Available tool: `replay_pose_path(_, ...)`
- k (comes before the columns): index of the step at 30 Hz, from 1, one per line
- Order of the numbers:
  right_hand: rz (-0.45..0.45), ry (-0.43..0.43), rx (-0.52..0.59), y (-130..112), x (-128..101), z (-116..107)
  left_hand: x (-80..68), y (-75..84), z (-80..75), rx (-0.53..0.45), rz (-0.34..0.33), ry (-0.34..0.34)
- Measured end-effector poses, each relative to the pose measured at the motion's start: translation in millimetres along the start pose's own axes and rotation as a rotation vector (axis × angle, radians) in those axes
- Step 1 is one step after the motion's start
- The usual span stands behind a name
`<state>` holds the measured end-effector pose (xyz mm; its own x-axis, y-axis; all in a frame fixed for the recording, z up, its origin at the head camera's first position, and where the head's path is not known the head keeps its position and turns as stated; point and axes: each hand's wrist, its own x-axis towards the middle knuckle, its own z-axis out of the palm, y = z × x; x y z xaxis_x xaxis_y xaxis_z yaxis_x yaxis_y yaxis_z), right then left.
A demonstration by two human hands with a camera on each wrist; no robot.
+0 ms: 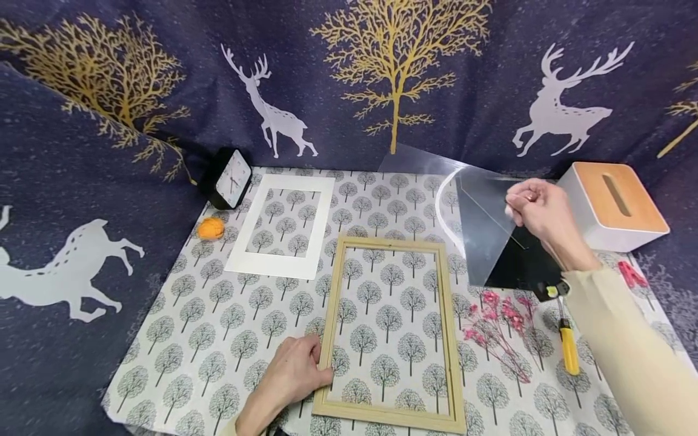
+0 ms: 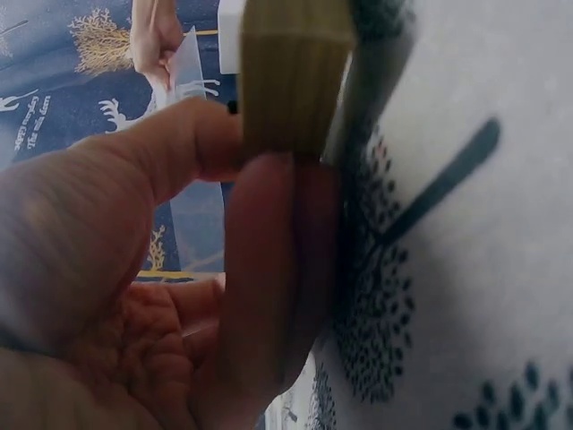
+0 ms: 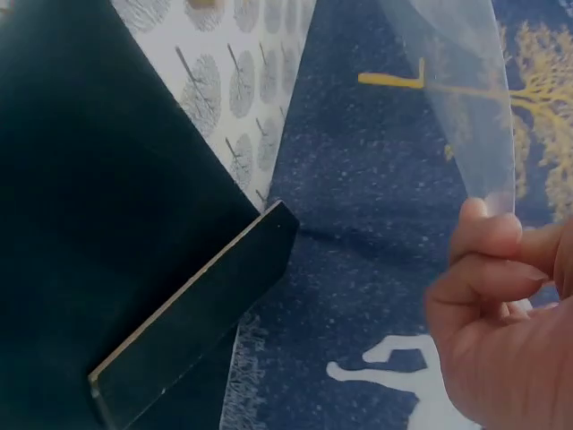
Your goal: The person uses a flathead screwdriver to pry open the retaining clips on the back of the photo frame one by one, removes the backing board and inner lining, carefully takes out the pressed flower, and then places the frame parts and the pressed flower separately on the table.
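Note:
A bare wooden picture frame (image 1: 449,339) lies flat on the tree-print cloth. My left hand (image 1: 294,370) pinches its left rail near the lower corner; the left wrist view shows thumb and fingers around the wood (image 2: 295,81). Raised at the right, my right hand (image 1: 542,212) pinches the edge of a clear plastic sheet (image 3: 488,116), which slants up and away to the left. Beneath that hand lies a dark backing board (image 1: 523,269), its hinged stand (image 3: 197,313) showing in the right wrist view.
A white mat (image 1: 280,266) lies back left, beside a black clock (image 1: 231,178) and an orange flower head (image 1: 210,228). At right are a tissue box (image 1: 616,206), pink dried flowers (image 1: 509,315), a yellow-handled screwdriver (image 1: 569,348) and a red item (image 1: 631,274). A printed curtain (image 1: 349,121) hangs behind.

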<state>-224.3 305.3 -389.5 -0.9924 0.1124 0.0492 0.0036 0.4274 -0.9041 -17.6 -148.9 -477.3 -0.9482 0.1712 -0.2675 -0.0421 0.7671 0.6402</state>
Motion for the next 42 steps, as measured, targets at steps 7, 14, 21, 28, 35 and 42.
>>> replay_pose_path(7, 0.004, -0.098, -0.03, 2, 43, 18, 0.5, -6.7, 0.2, 0.021, 0.05, -0.028)
replay_pose_path(14, 0.036, -0.172, -0.115, 9, 76, 31, -2.5, -3.8, -4.2, -0.08, -0.005, -0.142)
replay_pose_path(21, 0.081, -0.266, -0.198, 13, 100, 38, -2.7, -5.8, -5.9, -0.119, -0.032, -0.215)
replay_pose_path(28, 0.059, -0.345, -0.293, 18, 118, 49, -3.2, -7.4, -7.2, -0.134, -0.072, -0.253)
replay_pose_path(35, -0.046, -0.27, -0.473, 14, 126, 68, -2.9, -10.5, -8.7, -0.156, -0.092, -0.28)
replay_pose_path(42, -0.095, -0.223, -0.643, 12, 133, 85, -1.9, -12.7, -9.2, -0.205, -0.105, -0.298)
